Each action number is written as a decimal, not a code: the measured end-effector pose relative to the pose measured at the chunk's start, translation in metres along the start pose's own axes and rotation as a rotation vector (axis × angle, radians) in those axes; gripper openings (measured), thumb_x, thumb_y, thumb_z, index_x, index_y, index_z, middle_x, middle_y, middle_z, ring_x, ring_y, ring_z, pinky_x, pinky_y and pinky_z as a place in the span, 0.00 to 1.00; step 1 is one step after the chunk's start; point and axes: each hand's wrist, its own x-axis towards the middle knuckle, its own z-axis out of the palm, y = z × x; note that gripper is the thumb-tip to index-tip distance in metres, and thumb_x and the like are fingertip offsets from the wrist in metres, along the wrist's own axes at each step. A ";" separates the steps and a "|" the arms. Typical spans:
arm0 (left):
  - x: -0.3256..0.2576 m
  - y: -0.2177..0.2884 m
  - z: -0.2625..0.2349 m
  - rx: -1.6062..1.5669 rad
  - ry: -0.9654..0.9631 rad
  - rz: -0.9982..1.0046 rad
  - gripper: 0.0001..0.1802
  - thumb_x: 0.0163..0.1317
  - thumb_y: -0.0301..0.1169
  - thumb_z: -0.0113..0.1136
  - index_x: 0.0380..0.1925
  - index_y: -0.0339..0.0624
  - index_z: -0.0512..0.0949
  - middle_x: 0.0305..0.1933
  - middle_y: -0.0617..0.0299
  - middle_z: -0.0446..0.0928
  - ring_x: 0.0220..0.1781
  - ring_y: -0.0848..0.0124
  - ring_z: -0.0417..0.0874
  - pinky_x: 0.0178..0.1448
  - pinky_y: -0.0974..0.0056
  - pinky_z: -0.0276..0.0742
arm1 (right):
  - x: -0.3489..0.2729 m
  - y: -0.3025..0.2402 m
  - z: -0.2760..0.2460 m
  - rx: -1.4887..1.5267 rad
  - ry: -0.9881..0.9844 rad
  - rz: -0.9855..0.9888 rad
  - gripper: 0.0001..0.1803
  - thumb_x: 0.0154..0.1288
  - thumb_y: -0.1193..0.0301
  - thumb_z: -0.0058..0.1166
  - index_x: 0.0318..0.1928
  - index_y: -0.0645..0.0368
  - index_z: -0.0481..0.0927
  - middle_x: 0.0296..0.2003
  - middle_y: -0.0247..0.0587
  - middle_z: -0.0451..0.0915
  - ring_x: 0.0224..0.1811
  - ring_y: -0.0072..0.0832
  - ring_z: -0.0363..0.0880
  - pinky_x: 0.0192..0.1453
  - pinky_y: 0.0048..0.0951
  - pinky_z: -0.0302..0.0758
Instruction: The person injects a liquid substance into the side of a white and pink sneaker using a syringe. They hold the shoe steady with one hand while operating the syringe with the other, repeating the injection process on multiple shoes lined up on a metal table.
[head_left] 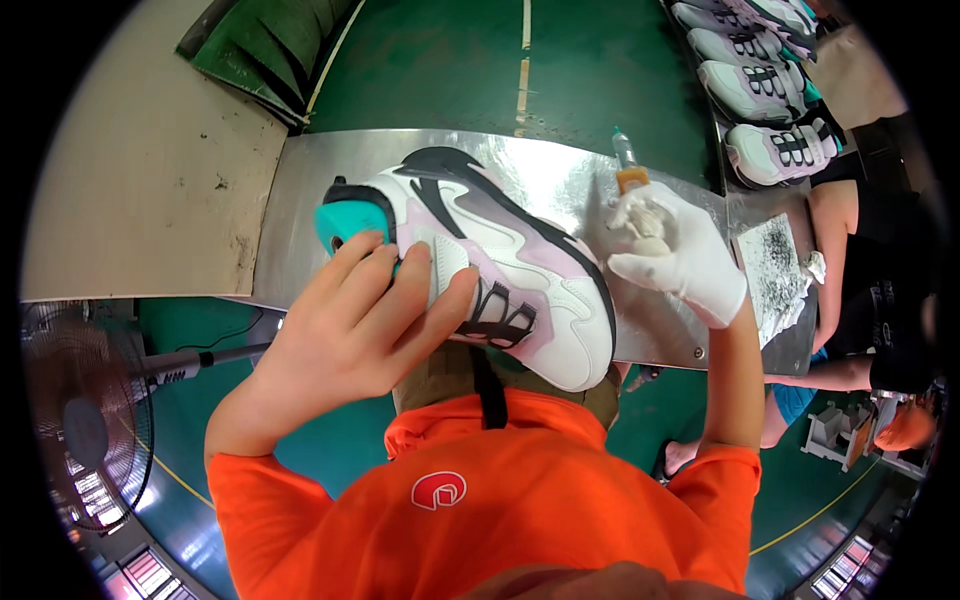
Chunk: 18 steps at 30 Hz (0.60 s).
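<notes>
A white, lilac and black sneaker [552, 262] lies on its side on the metal worktop, its toe toward me at the right. A teal shoe last [354, 220] fills its heel opening. My bare left hand [345, 318] grips the shoe around the collar and tongue, fingers bent over the upper. In a white glove, my right hand [688, 250] is closed on a slim syringe-like dispenser [626, 152], clear with an amber part and a small green tip pointing away from me. That hand is right of the shoe, apart from it. Its bunched fingertips hide the dispenser's lower end.
The metal worktop [300, 185] borders a green surface [430, 70]. More sneakers [755, 92] stand in a row at the far right. A black-speckled white sheet [770, 275] lies beside a co-worker's arm [832, 240]. A fan [88, 430] stands at left.
</notes>
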 end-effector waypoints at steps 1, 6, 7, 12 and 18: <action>-0.001 0.001 -0.001 0.011 -0.006 0.000 0.21 0.50 0.25 0.61 0.48 0.43 0.80 0.42 0.53 0.75 0.39 0.62 0.74 0.50 0.56 0.80 | -0.009 0.001 -0.004 0.008 0.029 -0.039 0.17 0.47 0.73 0.68 0.39 0.57 0.79 0.42 0.34 0.76 0.43 0.22 0.75 0.51 0.24 0.72; -0.005 0.005 0.001 0.021 0.012 -0.022 0.20 0.52 0.25 0.62 0.47 0.46 0.81 0.43 0.54 0.74 0.40 0.62 0.75 0.50 0.56 0.81 | -0.039 0.014 -0.015 0.052 0.254 -0.004 0.18 0.47 0.74 0.65 0.42 0.58 0.78 0.42 0.35 0.73 0.45 0.23 0.73 0.53 0.26 0.70; -0.005 0.006 0.000 0.022 0.009 -0.027 0.20 0.52 0.25 0.62 0.47 0.46 0.81 0.43 0.54 0.74 0.40 0.62 0.75 0.50 0.55 0.81 | -0.040 0.018 -0.014 0.002 0.289 -0.035 0.18 0.47 0.74 0.65 0.41 0.59 0.77 0.42 0.36 0.73 0.45 0.24 0.73 0.52 0.26 0.71; -0.005 0.008 -0.001 0.047 -0.002 -0.036 0.20 0.51 0.25 0.63 0.47 0.47 0.81 0.43 0.54 0.74 0.41 0.62 0.76 0.50 0.55 0.81 | -0.033 0.032 -0.005 -0.283 0.439 -0.254 0.18 0.46 0.75 0.63 0.42 0.61 0.76 0.43 0.40 0.72 0.44 0.28 0.75 0.51 0.29 0.73; -0.001 0.007 -0.004 0.065 -0.001 -0.051 0.21 0.49 0.26 0.65 0.47 0.49 0.81 0.43 0.55 0.75 0.38 0.63 0.76 0.47 0.58 0.82 | -0.021 0.028 0.007 -0.335 0.452 -0.299 0.20 0.47 0.79 0.60 0.45 0.60 0.74 0.44 0.37 0.71 0.46 0.23 0.72 0.53 0.24 0.70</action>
